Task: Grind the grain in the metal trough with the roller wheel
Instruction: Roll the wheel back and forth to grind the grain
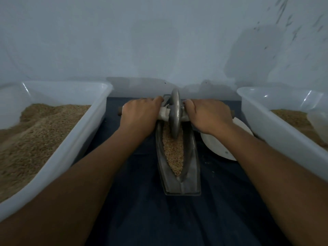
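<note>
left tub (pixel 58 157): translucent plastic, we see it heaped with brown grain, sits at the left edge of the dark cloth (pixel 142 219).
left hand (pixel 140 114): our grip is closed, fingers curled over the left end of the axle handle (pixel 120 110); the handle's dark tip sticks out past the knuckles.
roller wheel (pixel 175 114): metal disc standing on edge, upright, its plane in line with the trough; rim sits down in the grain at the far half of the trough. Axle runs left-right, square to the trough. Pale wrap on the axle on both sides of the disc.
metal trough (pixel 191 157): boat-shaped, long axis runs straight away from us toward the wall, near end pointed at us, centred on the cloth between the two tubs.
grain (pixel 173 153): tan strip along the trough's channel, tapering to a point at the near end.
right hand (pixel 209 116): same closed grip on the right end of the axle, thumb tucked close to the disc.
white plate (pixel 218 146): just right of the trough, partly under our right forearm.
right tub (pixel 276 132): same plastic type, brown grain inside, far side cut off by the frame.
</note>
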A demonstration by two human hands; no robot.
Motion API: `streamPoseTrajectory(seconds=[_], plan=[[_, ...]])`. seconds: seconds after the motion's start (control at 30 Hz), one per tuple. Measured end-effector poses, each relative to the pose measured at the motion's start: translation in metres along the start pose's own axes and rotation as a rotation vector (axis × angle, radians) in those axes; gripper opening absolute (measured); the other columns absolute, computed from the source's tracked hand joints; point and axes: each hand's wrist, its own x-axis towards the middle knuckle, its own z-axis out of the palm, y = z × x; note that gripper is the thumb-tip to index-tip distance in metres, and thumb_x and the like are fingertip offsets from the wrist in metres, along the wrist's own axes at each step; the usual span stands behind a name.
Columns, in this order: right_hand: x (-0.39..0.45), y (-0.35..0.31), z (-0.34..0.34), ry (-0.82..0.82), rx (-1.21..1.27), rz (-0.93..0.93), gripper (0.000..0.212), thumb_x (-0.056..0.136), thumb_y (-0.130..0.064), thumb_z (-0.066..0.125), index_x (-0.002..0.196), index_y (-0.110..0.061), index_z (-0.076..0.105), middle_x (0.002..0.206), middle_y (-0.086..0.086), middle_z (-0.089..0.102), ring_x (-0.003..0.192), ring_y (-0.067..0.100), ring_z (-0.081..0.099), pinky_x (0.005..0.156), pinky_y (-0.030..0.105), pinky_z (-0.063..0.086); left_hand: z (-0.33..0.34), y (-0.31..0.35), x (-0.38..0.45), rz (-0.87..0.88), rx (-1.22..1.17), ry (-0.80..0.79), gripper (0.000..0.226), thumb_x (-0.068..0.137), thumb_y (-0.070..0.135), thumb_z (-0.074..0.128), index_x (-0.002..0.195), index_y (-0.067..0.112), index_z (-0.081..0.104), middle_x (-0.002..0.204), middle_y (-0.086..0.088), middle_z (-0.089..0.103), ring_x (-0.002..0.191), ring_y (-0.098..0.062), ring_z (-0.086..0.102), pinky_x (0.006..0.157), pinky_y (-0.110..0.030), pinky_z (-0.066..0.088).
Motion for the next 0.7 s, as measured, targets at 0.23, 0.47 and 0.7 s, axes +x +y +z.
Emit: streamPoseTrajectory(seconds=[0.23, 0.47, 0.7], plan=[[-0.049, -0.009, -0.013, 0.083, 0.105, 0.0, 0.057, 0.105, -0.044, 0.017, 0.106, -0.026, 0.071, 0.095, 0.001, 0.072, 0.082, 0.026, 0.064, 0.061, 0.032, 0.038, -0.024, 0.006, -0.034, 0.017, 0.071, 0.003, 0.041, 0.089, 0.034, 0.066, 0.125, 0.032, 0.048, 0.087, 0.005, 0.066, 0.074, -0.021, 0.066, 0.048, -0.029, 0.024], [-0.092, -0.029, -0.043, 0.228, 0.128, -0.081, 0.053, 0.101, -0.044, 0.024, 0.113, -0.022, 0.071, 0.109, -0.004, 0.074, 0.09, 0.021, 0.069, 0.07, 0.033, 0.048, -0.042, -0.005, -0.062, 0.053, -0.097, -0.055, 0.048, 0.086, 0.042, 0.063, 0.131, 0.037, 0.045, 0.094, 0.004, 0.068, 0.081, -0.026, 0.067, 0.059, -0.032, 0.039], [-0.097, -0.028, -0.041, 0.248, 0.092, 0.017, 0.044, 0.102, -0.044, 0.031, 0.08, -0.028, 0.065, 0.073, -0.009, 0.062, 0.059, 0.015, 0.052, 0.05, 0.027, 0.009, -0.045, -0.017, -0.066, 0.062, -0.09, -0.008, 0.052, 0.083, 0.031, 0.069, 0.13, 0.023, 0.05, 0.095, -0.008, 0.071, 0.08, -0.034, 0.068, 0.071, -0.039, 0.047]])
